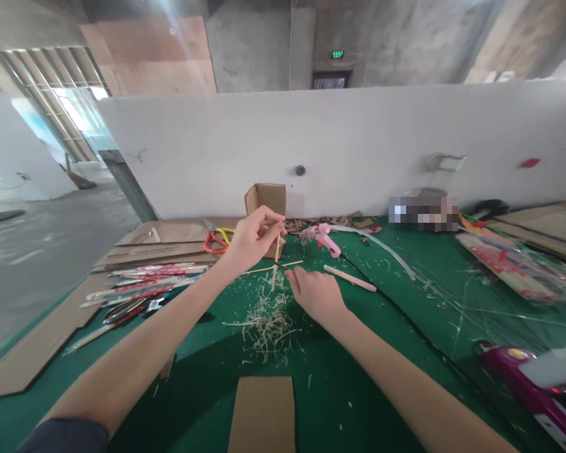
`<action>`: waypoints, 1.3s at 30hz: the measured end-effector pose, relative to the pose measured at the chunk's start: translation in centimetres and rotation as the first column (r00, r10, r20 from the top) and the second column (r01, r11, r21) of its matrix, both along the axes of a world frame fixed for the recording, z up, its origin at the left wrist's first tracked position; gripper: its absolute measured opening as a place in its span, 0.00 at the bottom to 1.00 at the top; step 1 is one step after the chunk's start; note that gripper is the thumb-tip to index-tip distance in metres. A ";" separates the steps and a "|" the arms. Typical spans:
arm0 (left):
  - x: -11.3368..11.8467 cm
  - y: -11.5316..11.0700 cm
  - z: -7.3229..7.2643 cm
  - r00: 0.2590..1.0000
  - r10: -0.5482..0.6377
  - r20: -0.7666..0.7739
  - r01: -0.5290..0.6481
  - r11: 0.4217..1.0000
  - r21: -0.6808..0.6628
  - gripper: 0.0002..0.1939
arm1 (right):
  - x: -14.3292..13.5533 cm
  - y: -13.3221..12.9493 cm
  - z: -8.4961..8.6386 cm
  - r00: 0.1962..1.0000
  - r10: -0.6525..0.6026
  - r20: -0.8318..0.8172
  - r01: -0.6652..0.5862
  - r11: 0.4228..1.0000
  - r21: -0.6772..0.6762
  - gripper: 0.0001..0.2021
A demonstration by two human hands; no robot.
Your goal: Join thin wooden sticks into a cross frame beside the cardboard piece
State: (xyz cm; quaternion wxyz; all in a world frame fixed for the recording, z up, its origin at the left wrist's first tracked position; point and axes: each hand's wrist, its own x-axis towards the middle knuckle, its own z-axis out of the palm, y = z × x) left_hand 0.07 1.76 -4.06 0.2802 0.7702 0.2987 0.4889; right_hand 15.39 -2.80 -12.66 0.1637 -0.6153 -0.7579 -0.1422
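Observation:
My left hand (253,242) pinches the top of a thin wooden stick (277,251), which stands nearly upright over the green table. My right hand (317,293) is closed around a thin dark tool, like a knife; its narrow blade (280,267) touches or lies very near the stick, and its handle is hidden in the fist. Below both hands lies a pile of curly wood shavings (270,324). Another thin stick (295,263) lies crosswise behind the blade. A small folded cardboard piece (271,198) stands behind my left hand.
Orange-and-yellow scissors (216,242) and wrapped sticks (146,280) lie left. A pink glue gun (329,241) with black cord and a wooden rod (349,278) are to the right. Flat cardboard (263,415) lies in front; a purple device (523,377) sits lower right. A white wall (358,145) borders the table.

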 end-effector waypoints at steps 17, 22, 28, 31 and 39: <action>0.0 -0.6 0.1 0.998 0.041 -0.054 -0.038 0.997 0.066 0.06 | -0.1 -1.2 2.1 1.000 -0.012 -0.026 0.007 0.985 -0.174 0.27; -0.1 -0.4 0.2 0.999 0.023 -0.044 -0.020 0.998 0.053 0.06 | 0.1 -1.6 3.3 0.995 0.019 -0.094 -0.044 0.961 -0.272 0.28; -0.1 -0.2 0.3 1.000 0.010 -0.006 -0.010 1.000 0.018 0.06 | 0.1 -1.1 4.0 0.953 0.007 -0.303 -0.156 0.868 -0.471 0.29; -0.1 0.0 0.2 1.000 0.012 0.010 -0.012 1.000 0.004 0.06 | 0.1 -1.1 4.0 0.946 0.011 -0.323 -0.180 0.849 -0.496 0.29; -0.3 0.4 0.2 0.999 0.014 0.031 -0.014 1.000 -0.005 0.05 | 0.1 -1.2 3.1 0.998 -0.038 0.058 0.043 0.996 -0.084 0.28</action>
